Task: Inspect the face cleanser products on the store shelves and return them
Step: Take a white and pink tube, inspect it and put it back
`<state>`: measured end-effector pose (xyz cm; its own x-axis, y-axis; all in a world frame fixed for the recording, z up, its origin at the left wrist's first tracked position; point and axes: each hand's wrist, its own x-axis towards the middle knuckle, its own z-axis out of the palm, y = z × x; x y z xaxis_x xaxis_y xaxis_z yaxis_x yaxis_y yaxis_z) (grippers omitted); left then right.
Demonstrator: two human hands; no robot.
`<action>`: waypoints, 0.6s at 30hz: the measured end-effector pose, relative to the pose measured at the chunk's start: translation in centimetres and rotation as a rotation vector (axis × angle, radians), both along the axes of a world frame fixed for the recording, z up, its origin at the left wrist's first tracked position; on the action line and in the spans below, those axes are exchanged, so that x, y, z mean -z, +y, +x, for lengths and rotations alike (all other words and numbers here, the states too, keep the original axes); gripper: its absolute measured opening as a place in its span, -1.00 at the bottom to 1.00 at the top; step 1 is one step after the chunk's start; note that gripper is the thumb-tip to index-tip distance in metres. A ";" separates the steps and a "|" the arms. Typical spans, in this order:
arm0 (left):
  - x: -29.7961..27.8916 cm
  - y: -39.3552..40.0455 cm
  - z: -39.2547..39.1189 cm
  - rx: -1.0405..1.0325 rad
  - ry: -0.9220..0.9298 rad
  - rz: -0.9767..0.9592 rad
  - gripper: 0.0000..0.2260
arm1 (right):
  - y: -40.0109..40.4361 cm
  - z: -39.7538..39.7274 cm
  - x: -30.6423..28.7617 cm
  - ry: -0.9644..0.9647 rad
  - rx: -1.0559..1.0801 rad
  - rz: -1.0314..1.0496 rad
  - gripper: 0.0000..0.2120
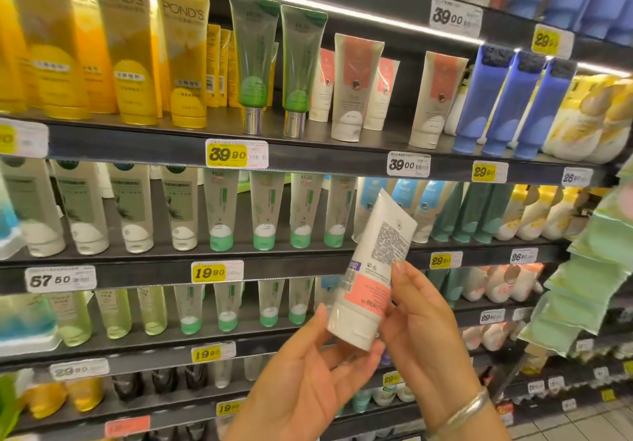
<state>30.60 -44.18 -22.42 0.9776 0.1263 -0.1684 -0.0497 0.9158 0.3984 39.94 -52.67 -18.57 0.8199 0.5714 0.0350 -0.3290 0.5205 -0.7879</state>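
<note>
A white cleanser tube (pixel 371 269) with a salmon-pink panel is held cap-down and tilted in front of the shelves, its printed back facing me. My right hand (pixel 423 324) grips its lower part, thumb on the label. My left hand (pixel 305 372) sits palm-up under the cap, fingers relaxed and touching the tube's lower left side. On the upper shelf stand matching white-and-pink tubes (pixel 356 88), with a gap (pixel 406 98) between two of them.
Dark shelves (pixel 308 147) fill the view with rows of tubes: yellow ones (pixel 133 50) upper left, green ones (pixel 255 60), blue ones (pixel 507 98) right. Price tags (pixel 236 153) line the edges. Green packets (pixel 589 269) hang at the right.
</note>
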 end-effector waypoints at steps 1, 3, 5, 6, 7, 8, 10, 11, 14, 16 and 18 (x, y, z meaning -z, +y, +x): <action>0.0 -0.1 0.0 -0.001 0.003 0.007 -0.65 | 0.0 0.0 0.0 0.004 0.008 -0.001 -0.71; 0.1 -0.1 -0.1 -0.011 0.003 0.026 -0.71 | 0.0 0.0 0.0 0.006 0.008 -0.014 -0.66; 0.3 0.1 -0.3 -0.035 -0.009 0.040 -0.73 | 0.0 0.0 0.0 -0.016 -0.012 -0.051 -0.63; 0.3 0.2 -0.4 -0.045 -0.014 0.053 -0.72 | -0.1 -0.1 0.1 -0.028 -0.026 -0.072 -0.60; 0.4 0.3 -0.4 -0.053 -0.020 0.067 -0.71 | -0.1 -0.1 0.1 -0.039 -0.042 -0.091 -0.57; 0.4 0.3 -0.4 -0.058 -0.030 0.079 -0.69 | -0.1 -0.2 0.1 -0.051 -0.062 -0.105 -0.54; 0.5 0.2 -0.3 -0.080 -0.044 0.115 -0.68 | -0.2 -0.4 0.1 -0.085 -0.103 -0.133 -0.55; 0.6 0.3 -0.3 -0.098 -0.035 0.130 -0.68 | -0.1 -0.4 0.1 -0.104 -0.116 -0.145 -0.58; 0.5 0.3 -0.2 -0.118 -0.026 0.133 -0.65 | 0.1 -0.4 0.2 -0.146 -0.131 -0.158 -0.66; 0.3 0.4 -0.3 -0.107 -0.019 0.124 -0.56 | 0.2 -0.3 0.2 -0.158 -0.114 -0.134 -0.65; -0.1 0.3 -0.5 -0.078 -0.005 0.083 -0.53 | 0.3 -0.3 0.3 -0.142 -0.089 -0.096 -0.61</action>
